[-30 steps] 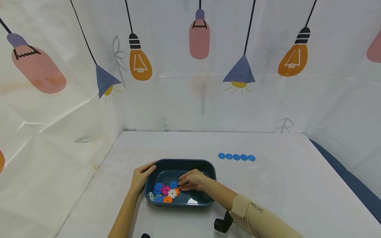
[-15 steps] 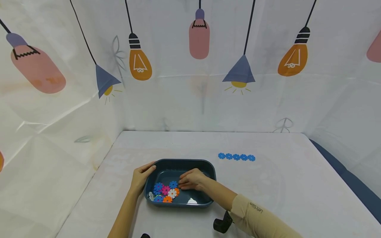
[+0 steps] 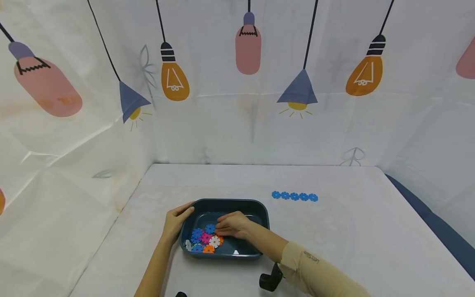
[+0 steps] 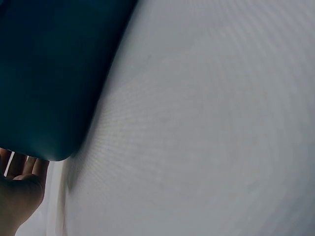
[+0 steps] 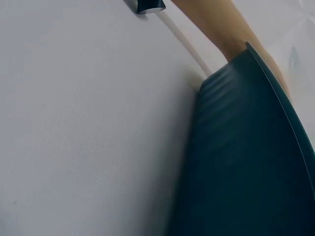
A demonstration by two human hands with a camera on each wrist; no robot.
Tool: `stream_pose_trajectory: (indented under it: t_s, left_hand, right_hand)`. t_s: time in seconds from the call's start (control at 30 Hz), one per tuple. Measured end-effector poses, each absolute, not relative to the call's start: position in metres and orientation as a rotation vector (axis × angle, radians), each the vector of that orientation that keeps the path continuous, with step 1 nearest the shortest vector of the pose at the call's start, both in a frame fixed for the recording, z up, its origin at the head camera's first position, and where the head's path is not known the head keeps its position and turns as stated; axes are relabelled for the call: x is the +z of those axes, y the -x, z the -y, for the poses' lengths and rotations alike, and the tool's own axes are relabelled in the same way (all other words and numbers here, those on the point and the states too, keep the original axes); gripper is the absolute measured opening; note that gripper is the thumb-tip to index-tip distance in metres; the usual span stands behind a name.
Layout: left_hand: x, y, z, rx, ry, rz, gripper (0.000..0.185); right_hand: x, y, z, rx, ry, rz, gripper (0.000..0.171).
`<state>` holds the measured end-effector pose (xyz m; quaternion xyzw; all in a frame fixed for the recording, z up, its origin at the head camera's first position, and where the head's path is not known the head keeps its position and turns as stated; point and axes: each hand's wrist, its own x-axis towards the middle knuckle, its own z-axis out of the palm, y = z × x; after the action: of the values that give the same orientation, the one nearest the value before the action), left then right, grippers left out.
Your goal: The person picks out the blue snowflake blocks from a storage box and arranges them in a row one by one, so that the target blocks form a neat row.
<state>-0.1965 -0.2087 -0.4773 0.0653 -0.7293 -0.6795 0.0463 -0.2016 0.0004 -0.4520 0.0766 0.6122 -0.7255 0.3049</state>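
A dark teal tray (image 3: 230,201) lies on the white table near the front. In its left part is a pile of gear pieces (image 3: 203,241) in blue, pink, white and orange. My left hand (image 3: 174,222) grips the tray's left rim, thumb over the edge. My right hand (image 3: 231,225) reaches into the tray, its fingertips at a blue gear (image 3: 210,228) on top of the pile. Whether they pinch it is unclear. The left wrist view shows the tray's outer wall (image 4: 49,73) and my palm (image 4: 19,189). In the right wrist view, the tray's wall (image 5: 246,162) fills the right side.
A row of several blue gears (image 3: 295,196) lies on the table to the right, behind the tray. Printed curtain walls close in the back and left. The table's right edge (image 3: 426,214) drops to a dark blue surface. A black wrist mount (image 3: 269,280) hangs under my right forearm.
My right hand has slid a little to the left inside the tray, and the blue gear at its fingertips shifted left with it. The left hand stays on the rim.
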Motion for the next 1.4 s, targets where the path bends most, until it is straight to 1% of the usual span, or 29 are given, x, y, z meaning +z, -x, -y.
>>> stream_pose_trajectory:
  t_s: [0.47,0.73,1.07,1.27,1.4]
  left_hand:
    - [-0.481,0.198,0.21,-2.127,-0.192,2.177,0.037]
    - [-0.48,0.199,0.209,-2.098,-0.176,2.195,0.04]
    - [-0.479,0.199,0.21,-2.1,-0.162,2.195,0.04]
    - [-0.481,0.199,0.211,-2.103,-0.144,2.193,0.038]
    - [-0.48,0.197,0.212,-2.092,-0.148,2.202,0.039]
  right_hand:
    - [-0.452,0.203,0.025,-1.98,-0.208,-1.515,0.036]
    - [-0.455,0.206,0.042,-2.003,-0.224,-1.527,0.034]
    - [-0.455,0.203,0.06,-2.015,-0.207,-1.51,0.03]
    - [-0.453,0.202,0.065,-2.026,-0.17,-1.462,0.034]
    - [-0.452,0.199,0.068,-2.017,-0.147,-1.467,0.034]
